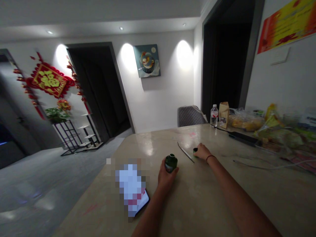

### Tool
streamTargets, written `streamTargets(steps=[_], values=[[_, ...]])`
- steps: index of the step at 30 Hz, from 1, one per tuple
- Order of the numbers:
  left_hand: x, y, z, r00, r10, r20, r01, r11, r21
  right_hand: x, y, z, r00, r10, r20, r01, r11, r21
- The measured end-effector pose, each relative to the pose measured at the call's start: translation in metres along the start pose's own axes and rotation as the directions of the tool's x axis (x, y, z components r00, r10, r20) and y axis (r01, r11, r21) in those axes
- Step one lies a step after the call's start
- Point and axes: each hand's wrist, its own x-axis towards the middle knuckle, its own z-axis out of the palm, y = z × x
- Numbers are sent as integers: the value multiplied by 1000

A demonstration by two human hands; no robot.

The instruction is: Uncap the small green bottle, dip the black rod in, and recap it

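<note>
My left hand (166, 175) is wrapped round a small dark green bottle (171, 162) that stands upright on the beige table (197, 197), its mouth uncovered. Farther out, my right hand (203, 152) rests on the table with its fingers closed on a small dark cap (195, 150). A thin dark stick (185, 152) lies on the table between the two hands, just left of my right hand.
A phone (134, 189) with a blurred screen lies near the table's left edge. A water bottle (214, 115), a paper bag (224, 115), plastic food bags (247, 121), a black bar (243, 137) and a white cable (259, 164) crowd the right side. A grey chair (189, 116) stands at the far end.
</note>
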Motion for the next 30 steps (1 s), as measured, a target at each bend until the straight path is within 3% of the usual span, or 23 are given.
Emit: streamTargets(steps=[3,6,9,14,20,23,26,28,30], values=[[0,0,0,1000,13,-3,-13,1000,-4,-9,-15,-8,1000,-1,-22,-3,987,-163],[0,0,-1,1000,6,-2,-6,1000,-2,-18,-35,-16,965,-247,-86,212,933,-291],[-1,2,-1,1000,-2,0,2,1000,-3,-25,-48,-15,898,-440,-25,402,841,-361],[-2,4,0,1000,-7,-14,7,1000,-12,-28,-45,2,903,-411,129,422,785,-454],[-1,1,1,1000,-19,-21,19,1000,5,-30,-42,3,936,-336,107,346,815,-465],[0,0,1,1000,-20,-18,20,1000,-17,-31,-47,-7,949,-312,56,305,852,-426],[0,-1,1,1000,-13,-13,13,1000,-15,-32,-58,-25,941,-321,-111,274,910,-310],[0,-1,1,1000,6,-14,-6,1000,-17,-32,-68,-41,929,-302,-213,286,953,-106],[0,-1,1,1000,23,-14,-23,1000,-14,-33,-80,-54,924,-280,-259,332,925,184]])
